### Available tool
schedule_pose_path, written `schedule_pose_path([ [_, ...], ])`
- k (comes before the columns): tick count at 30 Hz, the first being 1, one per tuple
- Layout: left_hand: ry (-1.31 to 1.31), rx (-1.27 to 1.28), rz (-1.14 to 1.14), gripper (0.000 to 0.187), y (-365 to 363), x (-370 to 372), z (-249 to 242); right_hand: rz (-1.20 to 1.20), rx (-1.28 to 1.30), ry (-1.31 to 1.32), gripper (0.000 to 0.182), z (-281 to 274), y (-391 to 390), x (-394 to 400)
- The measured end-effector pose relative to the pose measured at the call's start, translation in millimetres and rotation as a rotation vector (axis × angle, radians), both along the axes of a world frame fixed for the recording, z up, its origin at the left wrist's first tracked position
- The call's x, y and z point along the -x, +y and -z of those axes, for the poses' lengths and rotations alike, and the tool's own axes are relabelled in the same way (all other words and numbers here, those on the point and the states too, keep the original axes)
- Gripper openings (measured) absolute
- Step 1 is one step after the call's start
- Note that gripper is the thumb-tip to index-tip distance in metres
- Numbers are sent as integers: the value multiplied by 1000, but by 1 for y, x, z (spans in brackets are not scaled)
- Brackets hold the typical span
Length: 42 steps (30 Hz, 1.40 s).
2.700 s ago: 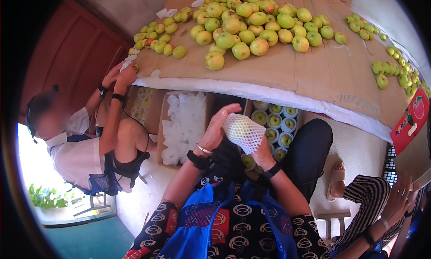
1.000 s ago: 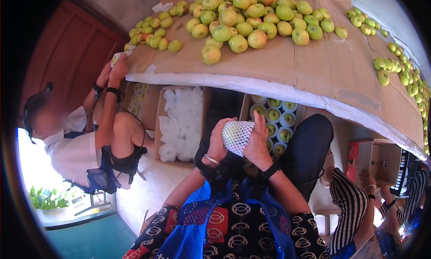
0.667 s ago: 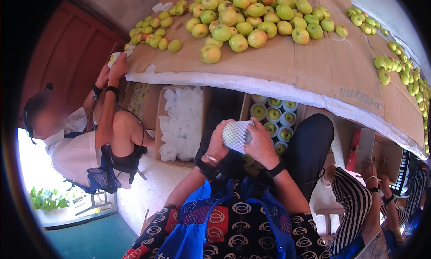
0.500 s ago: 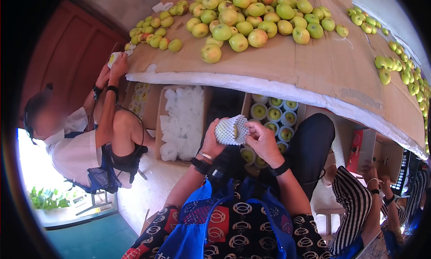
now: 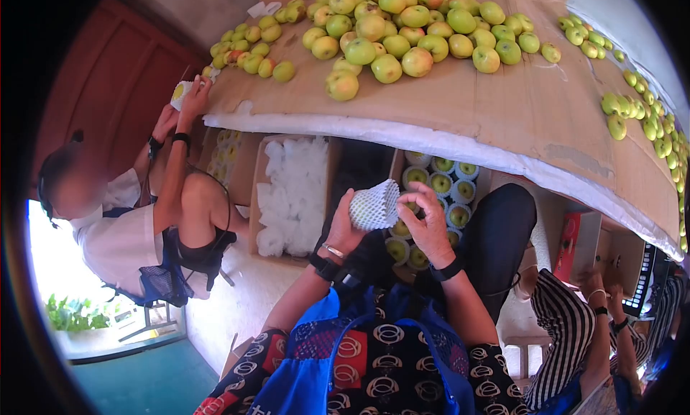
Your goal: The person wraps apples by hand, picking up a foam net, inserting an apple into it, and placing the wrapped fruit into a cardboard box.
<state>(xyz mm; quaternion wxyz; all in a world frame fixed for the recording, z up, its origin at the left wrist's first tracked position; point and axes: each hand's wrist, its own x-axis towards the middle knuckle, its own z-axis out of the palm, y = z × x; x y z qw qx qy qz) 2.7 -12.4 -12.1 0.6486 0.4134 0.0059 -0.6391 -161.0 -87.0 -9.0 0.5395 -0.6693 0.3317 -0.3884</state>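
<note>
Near the table [image 5: 445,102], your left hand [image 5: 343,229] is gripping a net-wrapped apple [image 5: 368,209], its net [image 5: 392,196] flaring toward your right. Your right hand [image 5: 430,228] is hovering just beside that flared end, its grip standing slightly parted, while boxed apples [image 5: 440,183] are sitting beyond it.

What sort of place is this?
Probably a makeshift fruit-packing room: loose apples heaped on a cardboard-covered table, white foam nets boxed below it, and a netted apple in the wearer's left hand.
</note>
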Motion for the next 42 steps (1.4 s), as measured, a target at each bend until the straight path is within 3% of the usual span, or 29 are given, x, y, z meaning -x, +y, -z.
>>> schedule_pose_path([
  [2, -95, 2, -12, 42, 1, -2, 8, 25, 232, 123, 21, 0, 0, -1],
  [13, -167, 32, -25, 33, 4, 7, 13, -81, 54, 111, 42, 19, 2, -3],
  [24, -590, -13, 78, 18, 6, 17, 14, -114, 63, 82, 44, 3, 10, -10],
  [30, -714, 4, 159, 31, 7, 16, 16, -122, 96, 129, 44, 4, 11, -11],
  [32, -657, -12, 153, 34, 9, 16, 19, -142, 212, 220, 44, 8, 11, -12],
  [35, -594, -27, 179, 36, 10, 15, 17, -255, 171, 310, 44, 0, 8, -11],
  [40, -631, -2, 275, 33, 9, 16, 13, -269, 107, 227, 41, 0, 10, -10],
  [42, -282, 84, 215, 33, 6, 14, 14, -259, 49, 139, 40, 0, 6, -10],
])
